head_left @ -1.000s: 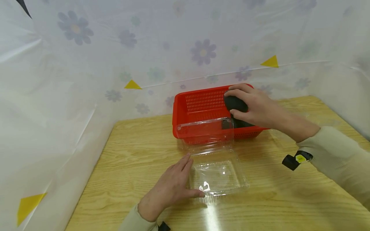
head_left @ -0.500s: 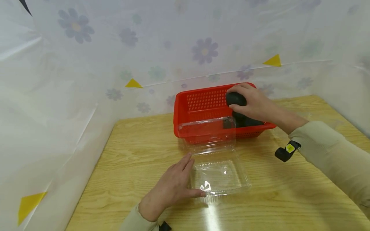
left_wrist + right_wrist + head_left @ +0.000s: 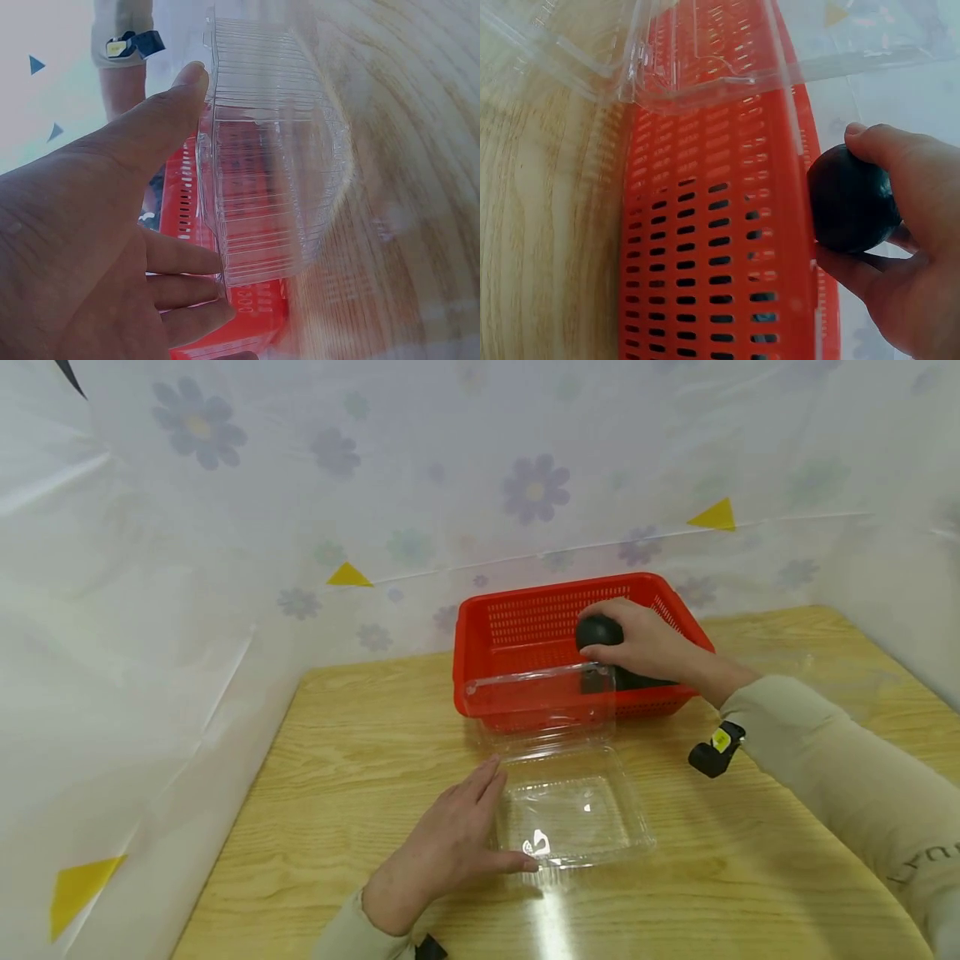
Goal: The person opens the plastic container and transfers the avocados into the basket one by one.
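Observation:
In the head view my right hand point(image 3: 648, 643) grips a dark green, avocado-shaped fruit point(image 3: 597, 632) at the front right of a red plastic basket point(image 3: 468, 643). The right wrist view shows the thumb and fingers round the smooth fruit point(image 3: 853, 199), just above the basket rim. More dark things point(image 3: 633, 679) lie under that hand, partly hidden. A clear plastic clamshell box point(image 3: 573, 814) lies unfolded on the table, its raised lid point(image 3: 536, 697) in front of the basket. My left hand point(image 3: 442, 852) rests at the box's left side, fingers and thumb extended and touching its rim.
The wooden table point(image 3: 352, 760) carries the box and basket. A white flowered sheet point(image 3: 420, 468) rises behind and at the sides, with yellow triangles point(image 3: 712, 516) on it. The box lid stands close against the basket's front wall.
My right hand has moved left and slightly toward the basket's middle, turning the dark fruit with it. The left hand and the clear box have stayed in place.

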Motion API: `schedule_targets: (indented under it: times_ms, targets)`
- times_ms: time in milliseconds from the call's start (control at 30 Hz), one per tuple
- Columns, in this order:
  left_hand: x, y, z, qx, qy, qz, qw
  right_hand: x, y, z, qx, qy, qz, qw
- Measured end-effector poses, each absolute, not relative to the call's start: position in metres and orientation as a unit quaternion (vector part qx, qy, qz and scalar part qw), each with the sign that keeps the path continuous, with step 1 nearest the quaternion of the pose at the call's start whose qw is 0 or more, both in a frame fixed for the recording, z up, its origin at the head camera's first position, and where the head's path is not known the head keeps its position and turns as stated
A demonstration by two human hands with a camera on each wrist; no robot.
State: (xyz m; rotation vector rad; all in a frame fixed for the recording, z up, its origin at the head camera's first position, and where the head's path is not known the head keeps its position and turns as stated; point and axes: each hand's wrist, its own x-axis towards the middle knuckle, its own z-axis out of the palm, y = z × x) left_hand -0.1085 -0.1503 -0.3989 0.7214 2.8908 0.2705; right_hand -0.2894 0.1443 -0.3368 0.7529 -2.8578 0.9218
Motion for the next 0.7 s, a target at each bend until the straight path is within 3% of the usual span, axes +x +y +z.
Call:
schedule_targets:
  times_ms: [333,700]
  targets:
    - [-0.106,-0.148,-0.399,0.245,0.963,0.09,0.068,-0.295,0.131,-0.352,0.237,-0.915,0.326,-0.035]
    - [-0.103,-0.147,-0.397,0.243,0.963,0.088,0.071,-0.291,0.121,-0.36,0.308,-0.9,0.302,-0.061]
